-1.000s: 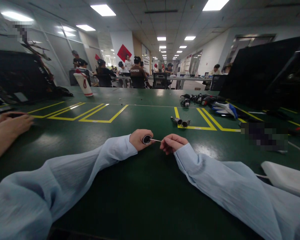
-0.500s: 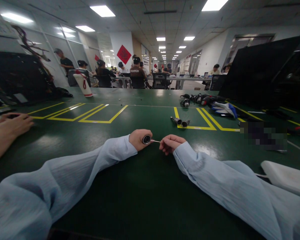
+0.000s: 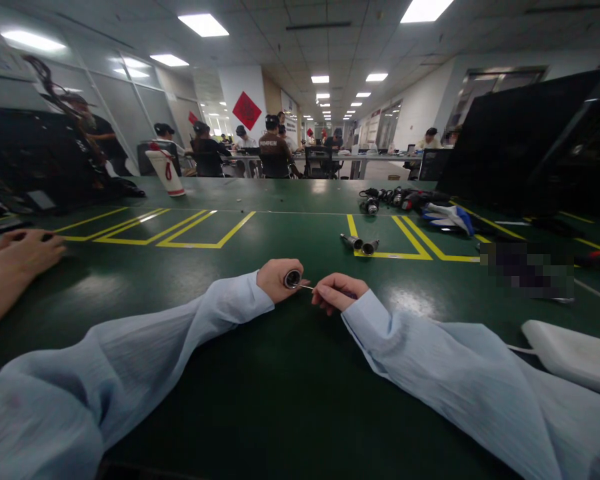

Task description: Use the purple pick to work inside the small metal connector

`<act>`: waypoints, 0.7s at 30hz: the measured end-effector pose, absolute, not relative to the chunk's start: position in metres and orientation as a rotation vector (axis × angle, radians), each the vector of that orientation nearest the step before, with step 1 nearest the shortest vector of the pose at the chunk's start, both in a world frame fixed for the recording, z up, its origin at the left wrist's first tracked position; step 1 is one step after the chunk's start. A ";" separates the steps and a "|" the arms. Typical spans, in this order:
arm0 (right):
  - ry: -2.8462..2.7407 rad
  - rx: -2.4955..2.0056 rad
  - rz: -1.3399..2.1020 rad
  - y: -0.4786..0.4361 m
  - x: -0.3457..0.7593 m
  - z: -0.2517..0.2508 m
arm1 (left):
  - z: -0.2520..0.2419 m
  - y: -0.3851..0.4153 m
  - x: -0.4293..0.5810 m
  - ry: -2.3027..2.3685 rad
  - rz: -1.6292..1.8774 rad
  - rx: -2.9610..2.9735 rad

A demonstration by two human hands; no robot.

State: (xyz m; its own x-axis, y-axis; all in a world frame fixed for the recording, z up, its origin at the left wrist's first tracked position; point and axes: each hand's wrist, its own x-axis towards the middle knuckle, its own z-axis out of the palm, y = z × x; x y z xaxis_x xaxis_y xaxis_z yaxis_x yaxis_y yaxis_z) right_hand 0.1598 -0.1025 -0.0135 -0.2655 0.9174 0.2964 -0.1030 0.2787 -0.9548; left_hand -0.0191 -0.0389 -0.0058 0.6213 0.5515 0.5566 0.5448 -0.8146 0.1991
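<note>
My left hand (image 3: 273, 280) is closed around a round metal connector (image 3: 293, 279), whose dark open end faces me. In my right hand (image 3: 341, 292) a thin metal rod (image 3: 305, 287) is pinched between thumb and fingers. The rod's far tip is at the connector's open face; how deep it reaches I cannot tell. What lies inside the right palm is hidden. Beyond my hands, two similar metal connectors (image 3: 369, 247) lie side by side on the green table (image 3: 280, 387), near a yellow tape line.
A co-worker's hands (image 3: 30, 253) rest at the left edge. A white cup (image 3: 166, 172) stands at the back left. Dark cabled parts (image 3: 395, 197) and a blue-white glove (image 3: 449, 219) lie at the back right. Near my right forearm is a white box-like object (image 3: 575, 357).
My right hand has moved slightly left, bringing the rod's tip across the connector's open end. My left hand stays nearly still. A person in the left background has shifted left.
</note>
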 end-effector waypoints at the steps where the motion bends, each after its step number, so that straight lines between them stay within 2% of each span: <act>1: -1.481 -0.795 1.213 -0.102 0.160 -0.013 | -0.006 -0.039 -0.019 0.948 0.982 2.822; 21: -1.383 -0.812 1.279 -0.103 0.166 -0.010 | -0.007 -0.042 -0.021 0.976 1.004 2.841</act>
